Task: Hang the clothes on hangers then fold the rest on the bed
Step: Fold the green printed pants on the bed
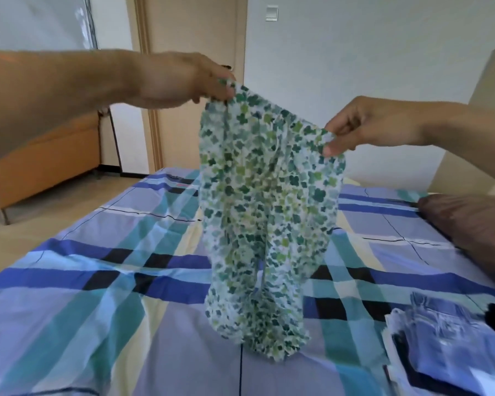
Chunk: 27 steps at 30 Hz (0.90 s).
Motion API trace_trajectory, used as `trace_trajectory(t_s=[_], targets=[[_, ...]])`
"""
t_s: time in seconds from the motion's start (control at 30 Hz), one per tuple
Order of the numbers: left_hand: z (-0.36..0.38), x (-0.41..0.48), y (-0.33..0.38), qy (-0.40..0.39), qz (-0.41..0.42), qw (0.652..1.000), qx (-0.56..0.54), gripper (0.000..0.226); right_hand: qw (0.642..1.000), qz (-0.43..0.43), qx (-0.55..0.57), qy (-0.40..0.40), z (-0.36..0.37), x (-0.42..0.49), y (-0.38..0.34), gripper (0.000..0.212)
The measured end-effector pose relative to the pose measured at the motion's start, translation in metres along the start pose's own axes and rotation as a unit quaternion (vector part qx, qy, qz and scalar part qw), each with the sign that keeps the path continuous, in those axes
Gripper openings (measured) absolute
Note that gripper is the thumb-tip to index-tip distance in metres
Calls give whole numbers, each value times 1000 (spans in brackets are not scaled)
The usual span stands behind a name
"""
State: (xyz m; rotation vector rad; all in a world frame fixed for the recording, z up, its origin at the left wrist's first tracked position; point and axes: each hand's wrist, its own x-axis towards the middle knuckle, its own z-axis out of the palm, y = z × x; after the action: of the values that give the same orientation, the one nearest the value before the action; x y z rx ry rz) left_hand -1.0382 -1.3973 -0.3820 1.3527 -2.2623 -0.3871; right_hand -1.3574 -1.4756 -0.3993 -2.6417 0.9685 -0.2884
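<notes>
Left hand (180,78): fingertips pinch one top corner of the garment (266,201).
Right hand (363,125): thumb and curled fingers pinch the other top corner.
Garment: thin, crinkled, green floral print; hangs above the bed (97,295), hem bunched on the plaid sheet.
Folded stack (452,347): blue cloth, on the bed's right side.

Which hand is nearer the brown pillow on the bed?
Right. The right hand is up-left of the brown pillow; the left hand is farther left, across the floral garment.

Arms outstretched, left hand (180,78) higher than right hand (366,124), each with pinch grip on floral garment (266,195).
</notes>
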Motion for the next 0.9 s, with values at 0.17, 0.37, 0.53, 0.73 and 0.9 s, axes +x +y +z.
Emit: trace_trajectory(t_s=[0.17,0.37,0.53,0.73,0.9], targets=[[-16,-8,-3,2,-36,999,-35,48,989,-57,-4,136,-18,-6,-6,35],[-25,-4,-11,133,-7,973,188,49,972,-58,-140,178,-37,4,-20,30],[-38,7,-11,162,-39,972,164,47,954,-67,-170,239,-52,15,-23,28],[-25,11,-17,167,-21,968,185,39,945,-69,-142,286,-46,19,-13,28],[-24,14,-17,164,-6,968,191,47,940,-60,-143,303,-49,24,-3,28]])
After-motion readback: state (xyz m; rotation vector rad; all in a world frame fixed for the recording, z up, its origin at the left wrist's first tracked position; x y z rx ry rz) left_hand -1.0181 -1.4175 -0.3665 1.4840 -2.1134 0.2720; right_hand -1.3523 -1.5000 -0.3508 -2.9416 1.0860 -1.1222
